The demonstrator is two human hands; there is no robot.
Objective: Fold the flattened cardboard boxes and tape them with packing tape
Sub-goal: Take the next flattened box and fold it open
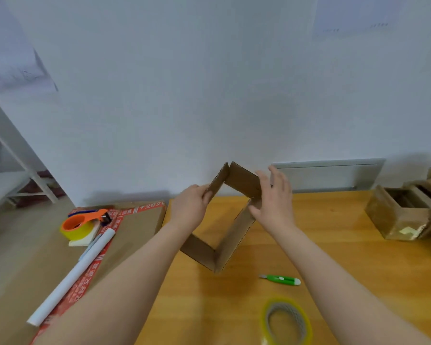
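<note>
A brown cardboard box (234, 235) is opened into a diamond-shaped sleeve, held above the wooden table (209, 307). My left hand (189, 205) grips its upper left panel, fingers curled round the edge. My right hand (274, 197) presses against the right corner with fingers mostly straight and the thumb on the lower panel. A roll of clear packing tape (286, 319) lies on the table at the front right. An orange tape dispenser (85, 224) with yellowish tape sits at the left on a large flat carton (23, 257).
A green utility knife (281, 280) lies under the box. A white rolled tube (72, 277) rests on the large carton, which has red printed tape. Folded, taped boxes (403, 212) stand at the right edge. A white wall rises behind the table; a white shelf frame (15, 170) stands at far left.
</note>
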